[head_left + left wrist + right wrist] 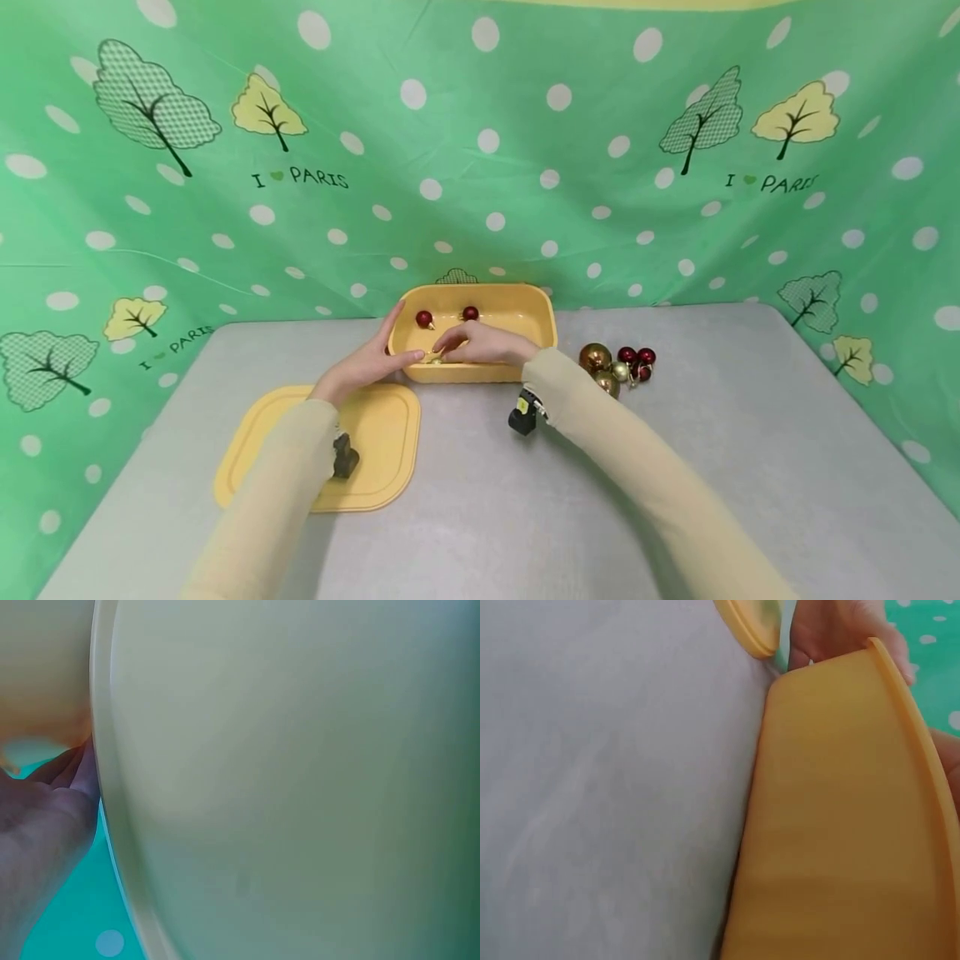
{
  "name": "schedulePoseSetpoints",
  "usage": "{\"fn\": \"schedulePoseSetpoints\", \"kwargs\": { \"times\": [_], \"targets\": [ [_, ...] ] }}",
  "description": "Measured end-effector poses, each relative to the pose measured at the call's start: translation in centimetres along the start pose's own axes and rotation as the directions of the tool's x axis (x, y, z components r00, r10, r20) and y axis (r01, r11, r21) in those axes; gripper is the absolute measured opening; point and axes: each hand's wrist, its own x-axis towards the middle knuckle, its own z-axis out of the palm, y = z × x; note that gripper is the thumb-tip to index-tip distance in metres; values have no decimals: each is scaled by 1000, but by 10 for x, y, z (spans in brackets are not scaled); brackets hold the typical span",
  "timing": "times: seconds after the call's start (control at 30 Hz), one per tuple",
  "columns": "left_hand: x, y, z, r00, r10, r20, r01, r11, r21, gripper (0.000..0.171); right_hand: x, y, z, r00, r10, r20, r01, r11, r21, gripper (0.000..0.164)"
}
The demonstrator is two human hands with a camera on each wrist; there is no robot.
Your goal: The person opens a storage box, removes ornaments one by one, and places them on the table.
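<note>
A yellow box stands at the back of the table with two small dark red baubles inside. My left hand rests against its left end, fingers fairly straight along the outer wall and thumb over the front rim. Inside the box, my right hand has its fingers bent and pinches a small gold bauble near the front left corner; the fingers partly cover it. The right wrist view shows the box's front wall, which hides most of the right hand.
The yellow lid lies flat on the grey table at front left, under the left forearm. Right of the box sits a cluster of gold baubles and dark red baubles, partly behind the right sleeve. A green curtain hangs behind the table.
</note>
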Motion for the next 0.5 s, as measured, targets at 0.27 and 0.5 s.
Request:
{"fn": "schedulePoseSetpoints", "kwargs": {
  "times": [0.27, 0.5],
  "targets": [
    [1, -1, 0, 1000, 20, 1, -20, 1000, 4, 96, 18, -3, 6, 996, 53, 68, -57, 997, 51, 31],
    [0, -2, 0, 999, 34, 2, -34, 999, 10, 96, 28, -5, 13, 996, 82, 35, -84, 996, 44, 30]
  ]
}}
